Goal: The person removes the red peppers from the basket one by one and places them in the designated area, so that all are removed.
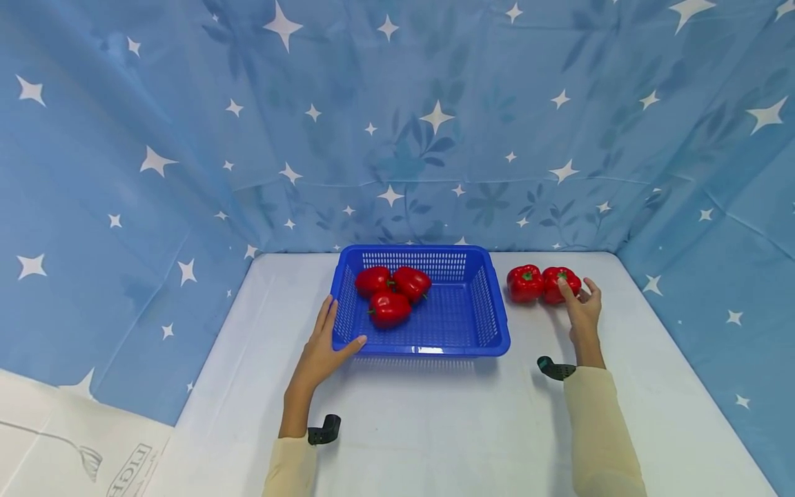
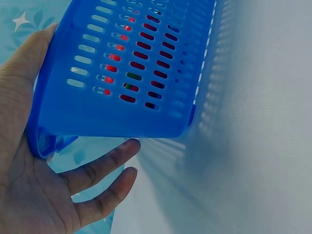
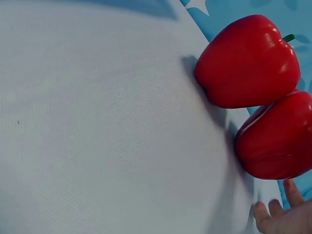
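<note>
My left hand [image 1: 319, 353] rests at the front left corner of a blue plastic basket [image 1: 428, 350], thumb over the front rim and other fingers extended along the left side. The left wrist view shows that hand [image 2: 34, 190] against the perforated basket wall [image 2: 112, 117]. Inside the basket lie three red bell peppers [image 1: 390, 309], grouped on the left. My right hand [image 1: 584, 314] is at the rightmost loose bell pepper [image 1: 555, 290], thumb in front of it and fingers spread to its right. Another bell pepper [image 1: 524, 284] stands beside it, close to the basket.
A white-covered table [image 1: 435, 428] bears everything. Blue star-patterned curtains [image 1: 397, 138] close off the back and both sides. A dark wrist camera mount [image 1: 325, 429] sits on the left forearm and another mount [image 1: 555, 368] on the right.
</note>
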`<state>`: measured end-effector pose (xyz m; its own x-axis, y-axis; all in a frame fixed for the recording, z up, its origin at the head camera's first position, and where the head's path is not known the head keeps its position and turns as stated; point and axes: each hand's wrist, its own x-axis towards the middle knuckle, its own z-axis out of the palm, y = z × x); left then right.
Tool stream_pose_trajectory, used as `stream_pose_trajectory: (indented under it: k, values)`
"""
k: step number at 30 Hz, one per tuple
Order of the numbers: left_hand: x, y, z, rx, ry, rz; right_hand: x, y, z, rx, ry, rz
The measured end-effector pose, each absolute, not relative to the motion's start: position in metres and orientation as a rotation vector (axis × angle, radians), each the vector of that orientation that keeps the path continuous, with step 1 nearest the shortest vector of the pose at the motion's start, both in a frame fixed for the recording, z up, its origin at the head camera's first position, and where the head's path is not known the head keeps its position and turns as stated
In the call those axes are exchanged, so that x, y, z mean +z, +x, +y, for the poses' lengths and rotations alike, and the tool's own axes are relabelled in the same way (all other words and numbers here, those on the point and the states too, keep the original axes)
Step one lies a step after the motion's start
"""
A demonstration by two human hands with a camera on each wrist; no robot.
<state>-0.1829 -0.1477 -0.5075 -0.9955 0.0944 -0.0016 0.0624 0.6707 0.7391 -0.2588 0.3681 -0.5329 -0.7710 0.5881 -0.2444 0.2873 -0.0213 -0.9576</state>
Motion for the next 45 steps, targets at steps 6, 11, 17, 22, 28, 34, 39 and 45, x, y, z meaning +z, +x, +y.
stream_pose_trajectory:
  k: [6,11,17,22,28,34,39,45]
  values:
    - [-0.506,-0.183,-0.148,1.242,0.136,2.837,-0.526,-0.256,0.367,1.792,-0.992,-1.944]
    - [-0.506,-0.184,-0.148,1.24,0.145,2.846,-0.516,-0.254,0.367,1.719,-0.979,-1.889]
    - [-0.506,-0.183,-0.149,1.236,0.142,2.837,-0.499,-0.253,0.365,1.695,-0.885,-1.833]
    - [-0.507,-0.183,-0.149,1.244,0.14,2.842,-0.479,-0.255,0.356,1.687,-0.689,-1.782]
    - [-0.507,-0.183,-0.15,1.245,0.131,2.84,-0.458,-0.261,0.336,1.66,-0.48,-1.79]
    - [-0.508,-0.182,-0.149,1.239,0.14,2.844,-0.448,-0.271,0.317,1.694,-0.356,-1.857]
    - [-0.508,-0.182,-0.148,1.241,0.14,2.845,-0.438,-0.278,0.3,1.755,-0.248,-1.912]
    - [-0.507,-0.182,-0.148,1.241,0.132,2.845,-0.429,-0.29,0.277,1.753,-0.115,-2.099]
